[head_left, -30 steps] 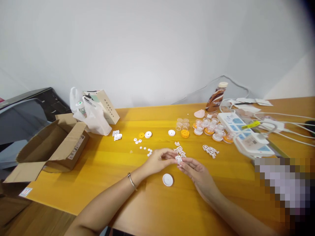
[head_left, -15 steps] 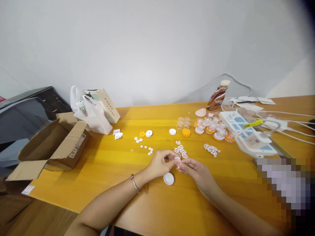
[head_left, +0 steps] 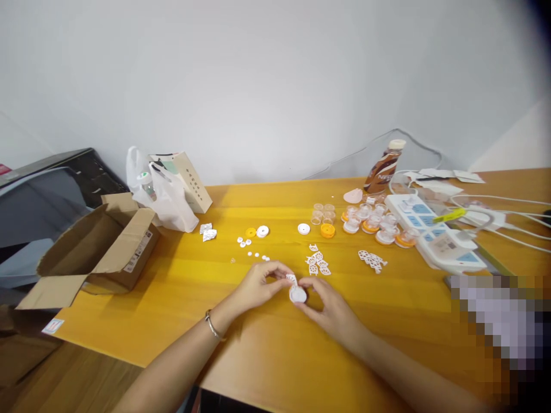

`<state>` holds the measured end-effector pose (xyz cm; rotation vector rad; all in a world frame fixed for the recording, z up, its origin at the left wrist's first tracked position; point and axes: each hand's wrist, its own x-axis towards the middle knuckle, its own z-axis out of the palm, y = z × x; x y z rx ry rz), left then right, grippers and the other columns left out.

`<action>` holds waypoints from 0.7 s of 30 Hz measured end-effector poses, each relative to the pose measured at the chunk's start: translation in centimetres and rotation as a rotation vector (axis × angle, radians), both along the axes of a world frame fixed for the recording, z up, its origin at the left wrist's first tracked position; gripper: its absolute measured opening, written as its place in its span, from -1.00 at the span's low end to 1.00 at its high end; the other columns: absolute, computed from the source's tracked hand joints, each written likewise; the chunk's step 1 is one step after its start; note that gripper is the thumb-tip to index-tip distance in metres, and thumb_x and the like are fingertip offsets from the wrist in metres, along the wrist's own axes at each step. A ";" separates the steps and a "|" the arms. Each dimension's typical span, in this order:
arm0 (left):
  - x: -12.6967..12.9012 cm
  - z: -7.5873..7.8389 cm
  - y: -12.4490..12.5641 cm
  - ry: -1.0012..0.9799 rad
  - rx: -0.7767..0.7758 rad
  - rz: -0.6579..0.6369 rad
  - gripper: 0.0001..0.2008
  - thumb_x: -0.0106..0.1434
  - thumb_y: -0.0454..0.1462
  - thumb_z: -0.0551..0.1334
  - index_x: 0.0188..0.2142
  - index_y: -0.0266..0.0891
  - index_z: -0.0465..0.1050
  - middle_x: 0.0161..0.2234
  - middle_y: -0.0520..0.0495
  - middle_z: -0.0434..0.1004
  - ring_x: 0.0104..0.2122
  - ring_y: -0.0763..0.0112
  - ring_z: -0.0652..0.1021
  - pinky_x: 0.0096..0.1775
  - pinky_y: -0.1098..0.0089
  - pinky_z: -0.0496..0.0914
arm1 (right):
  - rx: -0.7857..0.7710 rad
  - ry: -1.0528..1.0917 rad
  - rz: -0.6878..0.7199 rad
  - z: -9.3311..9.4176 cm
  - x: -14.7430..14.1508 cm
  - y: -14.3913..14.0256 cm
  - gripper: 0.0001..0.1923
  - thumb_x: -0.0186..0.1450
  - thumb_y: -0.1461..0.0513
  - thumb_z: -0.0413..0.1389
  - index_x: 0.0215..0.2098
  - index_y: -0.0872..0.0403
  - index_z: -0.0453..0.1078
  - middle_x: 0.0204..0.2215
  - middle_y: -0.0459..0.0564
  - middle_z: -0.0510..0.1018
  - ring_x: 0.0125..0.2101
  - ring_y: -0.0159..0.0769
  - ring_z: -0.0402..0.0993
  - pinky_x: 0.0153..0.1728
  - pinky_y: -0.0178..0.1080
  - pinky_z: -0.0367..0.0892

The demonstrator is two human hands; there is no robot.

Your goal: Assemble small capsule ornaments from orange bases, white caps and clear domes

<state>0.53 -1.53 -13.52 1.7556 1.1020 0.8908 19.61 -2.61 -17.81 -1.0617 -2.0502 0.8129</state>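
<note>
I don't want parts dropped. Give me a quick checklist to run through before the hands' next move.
1. White disc held by right hand: ok, fingers around it.
2. Small white lattice piece pinched by left hand: ok, at the disc's upper edge.
3. Piece seated in the disc: cannot tell, too small.
4. Spare lattice pieces within reach: ok, just beyond the hands.
5. Table under the hands: ok, bare wood there.

Bright even light, soft focus, warped edges.
</note>
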 end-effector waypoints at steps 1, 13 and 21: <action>0.1 -0.1 0.2 0.004 0.032 0.010 -0.83 0.14 -0.25 0.21 -0.31 -0.32 0.45 -0.37 -0.10 0.52 -0.36 0.43 0.51 -0.26 0.43 0.39 | 0.026 0.002 -0.017 -0.1 -0.1 0.4 -0.80 0.16 0.25 0.09 -0.22 0.03 0.29 -0.31 -0.03 0.49 -0.27 -0.24 0.41 -0.22 -0.19 0.31; 0.1 -1.7 1.9 0.105 0.242 0.006 -0.84 0.18 -0.25 0.17 -0.28 -0.27 0.45 -0.37 -0.08 0.53 -0.34 0.42 0.51 -0.23 0.42 0.39 | 0.223 -0.097 -0.018 -0.6 -0.7 3.2 -0.81 0.17 0.25 0.09 -0.22 0.02 0.39 -0.37 -0.02 0.40 -0.32 -0.27 0.35 -0.25 -0.20 0.30; 0.4 -2.6 1.7 0.097 0.312 0.010 -0.84 0.21 -0.26 0.14 -0.26 -0.27 0.43 -0.32 -0.11 0.52 -0.30 0.40 0.50 -0.20 0.40 0.37 | 0.199 -0.115 0.015 -0.3 -0.5 3.2 -0.83 0.18 0.25 0.07 -0.24 0.01 0.39 -0.39 -0.04 0.37 -0.33 -0.27 0.34 -0.25 -0.21 0.29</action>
